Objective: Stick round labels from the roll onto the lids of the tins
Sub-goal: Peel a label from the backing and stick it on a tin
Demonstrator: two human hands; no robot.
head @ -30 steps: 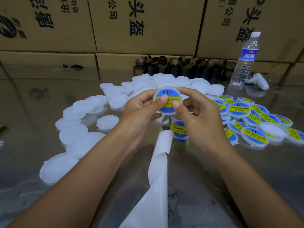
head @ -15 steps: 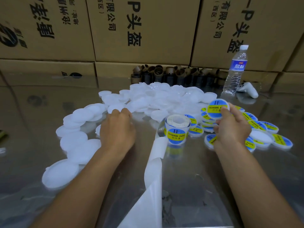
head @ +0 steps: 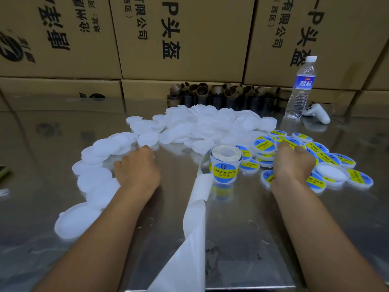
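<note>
The roll of blue-and-yellow round labels (head: 225, 165) stands upright mid-table, its bare white backing strip (head: 194, 218) trailing toward me. Several plain white lids (head: 189, 125) are heaped behind it and spread in an arc down the left. My left hand (head: 136, 169) lies palm down on that arc, fingertips on a white lid (head: 147, 139) and thumb out to the left. Several labelled lids (head: 328, 159) are piled at the right. My right hand (head: 294, 163) rests on that pile with fingers bent down over a labelled lid (head: 289, 141); its grip is hidden.
The table (head: 242, 228) is shiny metal. Empty brown label cores (head: 221, 95) line the back under stacked cardboard boxes (head: 181, 39). A water bottle (head: 301, 87) and a white controller (head: 317, 112) stand at the back right. A dark object (head: 3, 170) sits at the left edge.
Both hands held one labelled lid in front of me. My right hand then carried it right and lowered it onto the labelled pile, while my left hand moved down-left onto the plain lids.
</note>
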